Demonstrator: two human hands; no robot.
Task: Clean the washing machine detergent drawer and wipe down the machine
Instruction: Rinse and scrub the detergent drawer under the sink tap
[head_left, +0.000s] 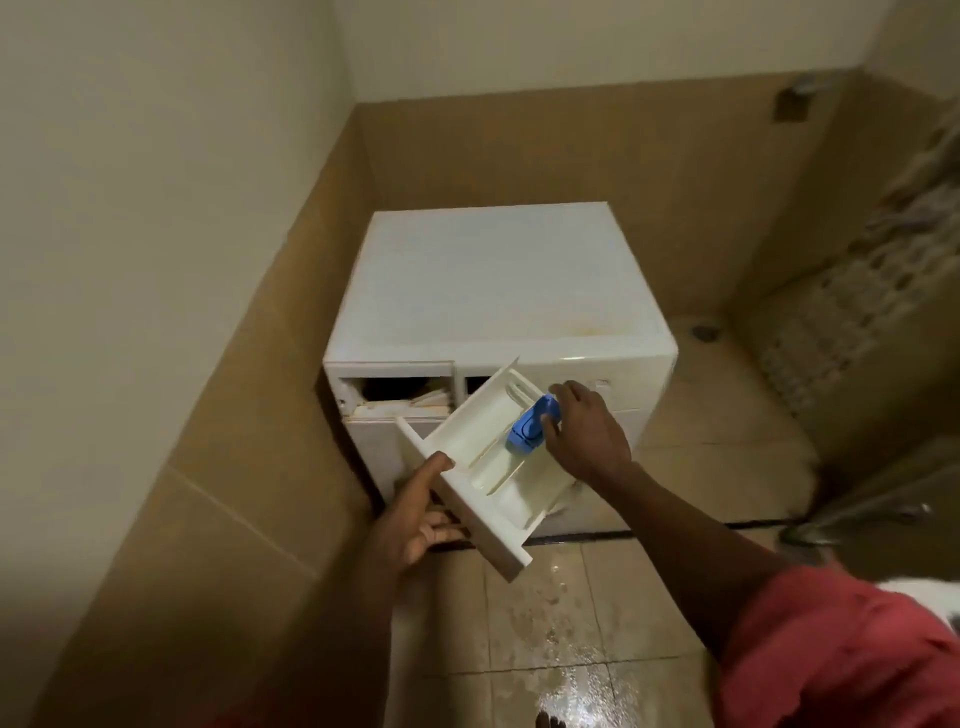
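Observation:
A white washing machine (498, 280) stands in the tiled corner, its drawer slot (400, 397) open and dark at the front top left. The white detergent drawer (478, 457) is out of the machine and held tilted in the air in front of it. My left hand (415, 514) grips the drawer's front panel from below, thumb over the top edge. My right hand (582, 431) pinches the blue insert (530, 428) seated in the drawer's right compartment.
Beige tiled walls close in on the left and behind the machine. The floor tiles (561, 623) in front are wet with puddles. A floor drain (704, 332) lies right of the machine. A patterned cloth (857, 291) hangs at right.

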